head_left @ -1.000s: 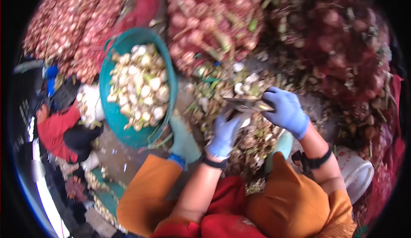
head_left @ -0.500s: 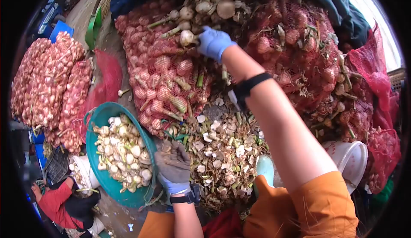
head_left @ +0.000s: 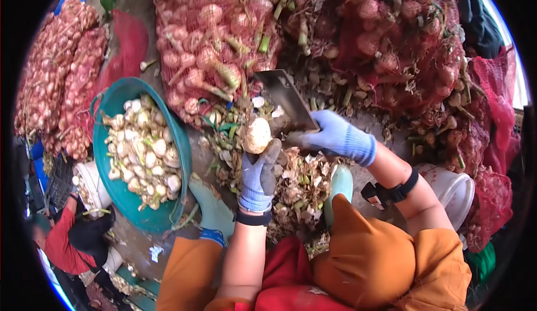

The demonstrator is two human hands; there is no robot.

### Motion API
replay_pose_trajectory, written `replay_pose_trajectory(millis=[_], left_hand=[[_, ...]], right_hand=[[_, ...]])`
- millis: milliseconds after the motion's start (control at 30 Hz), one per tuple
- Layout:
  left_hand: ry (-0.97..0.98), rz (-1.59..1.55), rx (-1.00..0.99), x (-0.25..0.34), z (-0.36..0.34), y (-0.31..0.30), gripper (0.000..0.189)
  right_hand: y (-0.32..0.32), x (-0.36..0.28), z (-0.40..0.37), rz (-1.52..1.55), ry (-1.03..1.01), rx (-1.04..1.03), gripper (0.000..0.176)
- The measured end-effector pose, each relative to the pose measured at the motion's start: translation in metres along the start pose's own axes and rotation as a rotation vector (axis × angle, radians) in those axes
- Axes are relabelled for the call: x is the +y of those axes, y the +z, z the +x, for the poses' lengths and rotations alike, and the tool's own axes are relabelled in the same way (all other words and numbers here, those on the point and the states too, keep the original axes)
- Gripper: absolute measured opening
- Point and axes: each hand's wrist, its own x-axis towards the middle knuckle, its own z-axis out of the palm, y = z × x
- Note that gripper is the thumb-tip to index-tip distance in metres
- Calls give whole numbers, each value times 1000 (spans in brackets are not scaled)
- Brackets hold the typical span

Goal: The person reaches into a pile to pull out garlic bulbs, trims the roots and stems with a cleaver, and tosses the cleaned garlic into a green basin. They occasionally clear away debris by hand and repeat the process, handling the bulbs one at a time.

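Note:
A pale garlic bulb (head_left: 257,136) is held upright in the fingertips of my left hand (head_left: 258,174), which wears a blue glove with a dark grey palm. My right hand (head_left: 341,137), in a matching glove, is closed around the handle of a cleaver (head_left: 288,99). Its broad dark blade points up and to the left, just right of the bulb and apart from it. Below both hands lies a heap of garlic trimmings (head_left: 299,185), with cut stems and dry skins. To the left, a teal basin (head_left: 182,168) holds many trimmed garlic bulbs.
Red mesh sacks of garlic, one at the centre back (head_left: 210,42) and one at the right (head_left: 391,48), stand ahead. More sacks (head_left: 61,76) are at far left. A white bucket (head_left: 447,191) stands at right. A person in red (head_left: 70,241) sits at lower left.
My right hand has come back from the sacks and now grips the cleaver. My left hand has moved up and right from beside the basin and holds a bulb. The view has tilted down.

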Motion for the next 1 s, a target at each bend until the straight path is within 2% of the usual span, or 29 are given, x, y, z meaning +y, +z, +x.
replay_pose_trajectory(millis=[67, 100, 133, 167, 200, 267, 300, 333, 500, 567, 667, 700, 733, 800, 833, 867, 900, 933, 967, 1000], left_hand=[[55, 242, 106, 16, -9, 29, 57], [111, 356, 50, 17, -11, 32, 57], [171, 469, -11, 18, -13, 32, 57], [236, 723, -12, 14, -12, 25, 59], [33, 578, 56, 32, -30, 64, 55], [177, 838, -106, 20, -28, 27, 49], [188, 1203, -153, 30, -36, 33, 40], [93, 1343, -316, 22, -29, 9, 66], [125, 1167, -230, 25, -46, 28, 63], [137, 1082, -186, 30, -55, 43, 61], [166, 950, -124, 30, -65, 63, 60], [179, 904, -111, 28, -64, 67, 60], [-167, 100, -62, 22, -71, 68, 58], [430, 1117, -271, 23, -72, 81, 69], [14, 687, -2, 7, -58, 68, 75], [308, 1165, -105, 8, -50, 49, 80], [307, 1040, -112, -2, -35, 36, 84], [298, 916, -108, -9, -26, 29, 89], [-62, 389, -76, 12, -35, 57, 102], [-9, 299, -23, 14, -29, 55, 108]], right_hand=[[-7, 33, 9, -662, -391, 354, 27], [-4, 37, 7, -773, -421, 405, 28], [0, 38, 4, -773, -419, 403, 28], [6, 38, 1, -943, -455, 404, 28], [11, 37, -1, -1110, -490, 403, 29], [15, 30, -9, -1148, -448, 344, 30], [18, 27, -13, -1142, -519, 319, 28], [21, 27, -17, -1135, -588, 296, 27], [23, 34, -17, -1093, -619, 239, 25], [23, 34, -17, -1087, -553, 238, 30], [16, 52, -2, -1030, -536, 295, 26], [8, 68, 18, -1067, -361, 378, 22], [-16, 80, 38, -1066, -137, 409, 17], [-37, 88, 31, -792, -205, 539, 23], [-25, 79, 32, -325, -92, 370, 30], [-18, 69, 25, -369, -84, 245, 36], [-3, 64, 24, -99, -21, 136, 37], [10, 68, 33, 86, -90, 63, 37], [18, 66, 32, -95, -314, 134, 34], [22, 62, 29, -269, -536, 208, 32]])
